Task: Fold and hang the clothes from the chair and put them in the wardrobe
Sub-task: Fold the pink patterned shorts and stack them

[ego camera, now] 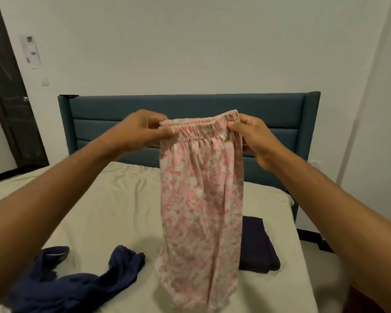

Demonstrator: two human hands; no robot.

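Bed (113, 213), hands (196, 134) pinching pink pants (199, 199), hem cropped

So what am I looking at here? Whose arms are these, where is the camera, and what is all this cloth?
There is no machine here. A person wears a camera on the head, looking forward and down, so the two arms reaching in from the bottom are that person's own. The left hand and the right hand each pinch one end of the elastic waistband of a pink floral garment, which hangs down in the air between them. Below is a bed with a cream sheet and a blue headboard. On the sheet lie a crumpled navy garment to the left and a neatly folded dark garment to the right, partly behind the pink one.
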